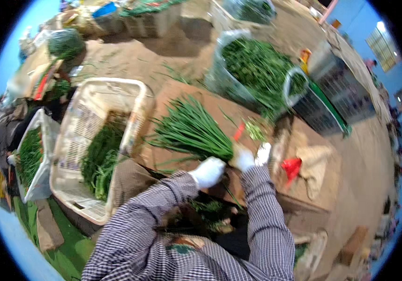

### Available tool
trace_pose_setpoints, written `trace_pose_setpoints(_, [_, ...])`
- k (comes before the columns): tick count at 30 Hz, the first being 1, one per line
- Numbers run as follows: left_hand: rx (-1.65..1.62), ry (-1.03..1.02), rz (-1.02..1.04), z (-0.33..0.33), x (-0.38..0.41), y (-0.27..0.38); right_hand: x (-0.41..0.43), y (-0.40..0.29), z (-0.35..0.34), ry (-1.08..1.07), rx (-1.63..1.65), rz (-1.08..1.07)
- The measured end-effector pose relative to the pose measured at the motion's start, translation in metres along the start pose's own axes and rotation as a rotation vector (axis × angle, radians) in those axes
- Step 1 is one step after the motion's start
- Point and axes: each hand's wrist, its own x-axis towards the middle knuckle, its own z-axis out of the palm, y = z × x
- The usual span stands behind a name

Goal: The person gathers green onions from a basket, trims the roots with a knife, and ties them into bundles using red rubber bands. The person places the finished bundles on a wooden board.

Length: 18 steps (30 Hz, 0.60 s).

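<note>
A bunch of long green stalks, probably garlic chives (197, 130), lies on a brown board (183, 89) before me, its leafy ends spread to the left. My right hand (244, 159), in a white glove, is closed at the pale base of the bunch, with some blur there. Right beside that wrist is a shiny, overexposed object (263, 154) that I cannot identify. My left hand (208, 172), also gloved, is curled against the near side of the bunch; its fingertips are hidden. Pale stem trimmings (255, 130) and a red strip (239, 131) lie beyond my right hand.
On my left, a white plastic crate (69, 140) holds leafy greens (104, 161). A clear bag of greens (257, 66) stands past the board. To the right are a red piece (291, 168), a tan cloth (315, 165) and grey crates (341, 80). Another person (2, 123) sits far left.
</note>
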Motion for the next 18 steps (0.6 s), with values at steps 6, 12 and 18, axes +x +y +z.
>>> trace_pose_setpoints(6, [0.332, 0.072, 0.150, 0.018, -0.011, -0.006, 0.016, 0.017, 0.000, 0.244, -0.086, -0.090])
trace_pose_setpoints(12, [0.120, 0.000, -0.017, 0.012, -0.032, 0.019, 0.002, 0.014, -0.019, 0.065, 0.085, 0.003])
trace_pose_setpoints(18, [-0.244, -0.269, -0.109, -0.007, -0.138, 0.091, 0.007, 0.011, -0.030, -0.076, -0.052, 0.139])
